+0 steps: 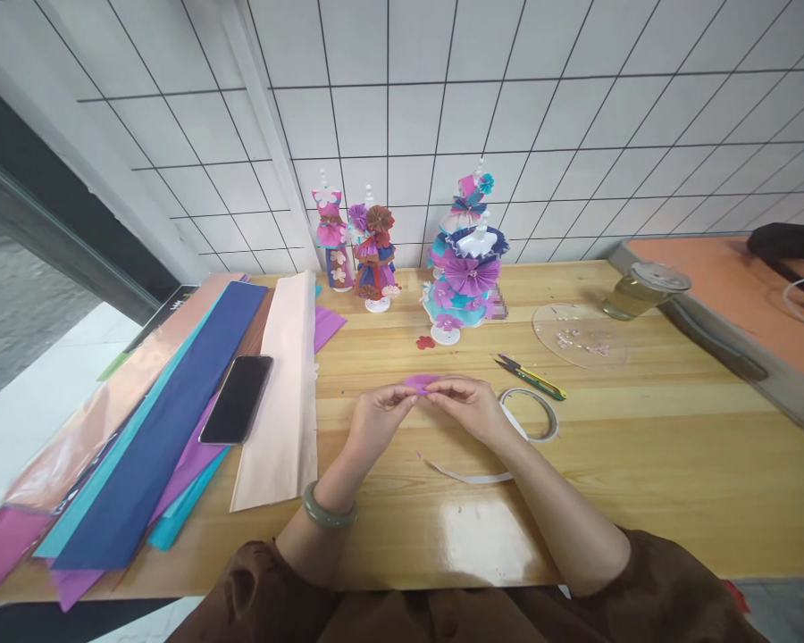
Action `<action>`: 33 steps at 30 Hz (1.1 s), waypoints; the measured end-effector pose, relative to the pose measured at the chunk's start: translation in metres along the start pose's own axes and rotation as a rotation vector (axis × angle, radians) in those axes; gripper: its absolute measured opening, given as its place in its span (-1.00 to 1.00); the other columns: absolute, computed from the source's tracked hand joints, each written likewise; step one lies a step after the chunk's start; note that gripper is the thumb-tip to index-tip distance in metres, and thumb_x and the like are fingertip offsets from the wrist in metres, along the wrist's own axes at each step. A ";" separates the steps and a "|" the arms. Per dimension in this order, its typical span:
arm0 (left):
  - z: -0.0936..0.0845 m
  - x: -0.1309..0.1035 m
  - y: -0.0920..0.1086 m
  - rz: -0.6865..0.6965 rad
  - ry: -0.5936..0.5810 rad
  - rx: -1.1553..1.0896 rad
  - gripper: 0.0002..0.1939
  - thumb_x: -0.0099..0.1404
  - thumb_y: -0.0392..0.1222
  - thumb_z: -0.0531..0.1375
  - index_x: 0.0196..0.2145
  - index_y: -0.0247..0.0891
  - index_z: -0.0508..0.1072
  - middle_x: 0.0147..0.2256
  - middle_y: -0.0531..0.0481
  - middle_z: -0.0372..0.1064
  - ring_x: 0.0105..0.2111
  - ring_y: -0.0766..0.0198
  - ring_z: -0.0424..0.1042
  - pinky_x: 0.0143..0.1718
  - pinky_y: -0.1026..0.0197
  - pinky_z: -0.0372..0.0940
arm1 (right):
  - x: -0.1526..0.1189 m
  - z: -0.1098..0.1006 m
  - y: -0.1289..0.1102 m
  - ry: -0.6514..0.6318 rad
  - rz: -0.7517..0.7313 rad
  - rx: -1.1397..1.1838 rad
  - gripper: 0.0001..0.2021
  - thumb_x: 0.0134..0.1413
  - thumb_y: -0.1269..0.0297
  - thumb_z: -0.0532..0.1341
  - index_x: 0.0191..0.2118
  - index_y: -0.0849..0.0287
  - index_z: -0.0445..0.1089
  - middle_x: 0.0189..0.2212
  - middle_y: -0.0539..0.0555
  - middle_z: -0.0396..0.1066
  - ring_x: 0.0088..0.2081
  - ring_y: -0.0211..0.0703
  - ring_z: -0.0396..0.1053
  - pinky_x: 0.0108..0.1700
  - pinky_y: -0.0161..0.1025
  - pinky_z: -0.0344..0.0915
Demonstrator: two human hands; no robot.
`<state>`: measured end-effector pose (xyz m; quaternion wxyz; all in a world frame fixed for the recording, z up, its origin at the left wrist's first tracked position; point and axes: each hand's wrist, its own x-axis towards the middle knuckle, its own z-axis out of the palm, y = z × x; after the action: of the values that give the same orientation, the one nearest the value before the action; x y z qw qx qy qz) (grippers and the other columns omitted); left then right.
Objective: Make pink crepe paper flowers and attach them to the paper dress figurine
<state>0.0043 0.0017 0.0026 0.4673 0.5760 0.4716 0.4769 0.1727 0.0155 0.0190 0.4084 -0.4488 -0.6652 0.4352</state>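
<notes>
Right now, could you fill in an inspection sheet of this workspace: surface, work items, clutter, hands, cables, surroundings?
Surface: wooden table, glossy, reflecting light near the front edge.
Work items: small purple piece between the fingertips; tape roll and snips nearby.
Clutter: phone lying on folded sheets; lidded cup toward the right.
Hands: left hand and right hand both pinch the purple piece.
Cables: white loop at far right, probably a cable.
Surroundings: tiled wall behind decorated figures.

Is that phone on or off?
Its display looks off: the smartphone shows plain black, with nothing lit up. Whether it's fully switched off or only asleep, I cannot tell.
</notes>
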 end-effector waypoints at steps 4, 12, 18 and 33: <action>-0.001 -0.001 0.004 -0.016 0.003 0.037 -0.81 0.11 -0.13 0.16 -0.35 -0.23 0.49 -0.35 -0.02 0.47 -0.33 0.24 0.42 -0.26 0.23 0.29 | 0.000 -0.001 0.001 -0.008 0.007 -0.007 -0.85 -0.07 0.28 0.19 -0.34 0.15 0.46 -0.33 0.07 0.47 -0.28 -0.15 0.40 -0.23 -0.23 0.29; -0.001 -0.001 0.008 -0.012 -0.012 0.037 -0.80 0.11 -0.12 0.15 -0.36 -0.26 0.49 -0.36 -0.04 0.47 -0.35 0.25 0.42 -0.28 0.24 0.28 | 0.000 0.000 -0.001 -0.053 0.069 0.086 -0.79 -0.08 0.26 0.20 -0.26 0.16 0.43 -0.29 0.09 0.47 -0.25 -0.14 0.39 -0.19 -0.21 0.30; 0.001 -0.001 0.009 0.006 -0.017 0.009 -0.82 0.12 -0.13 0.15 -0.37 -0.26 0.48 -0.39 -0.03 0.47 -0.36 0.27 0.42 -0.27 0.25 0.28 | 0.001 0.003 0.000 -0.089 0.102 0.200 -0.70 -0.11 0.26 0.22 -0.16 0.16 0.37 -0.27 0.09 0.46 -0.26 -0.17 0.40 -0.20 -0.21 0.31; 0.002 0.001 0.006 -0.058 0.000 -0.146 -0.84 0.04 -0.17 0.21 -0.42 -0.30 0.46 -0.41 -0.04 0.46 -0.38 0.29 0.42 -0.29 0.26 0.30 | 0.003 0.000 -0.001 -0.049 0.139 0.182 -0.78 -0.15 0.20 0.25 -0.35 0.22 0.43 -0.52 0.05 0.47 -0.50 -0.25 0.39 -0.36 -0.28 0.30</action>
<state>0.0065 0.0015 0.0082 0.5217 0.5265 0.4521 0.4962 0.1714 0.0177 0.0207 0.3999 -0.4441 -0.6001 0.5317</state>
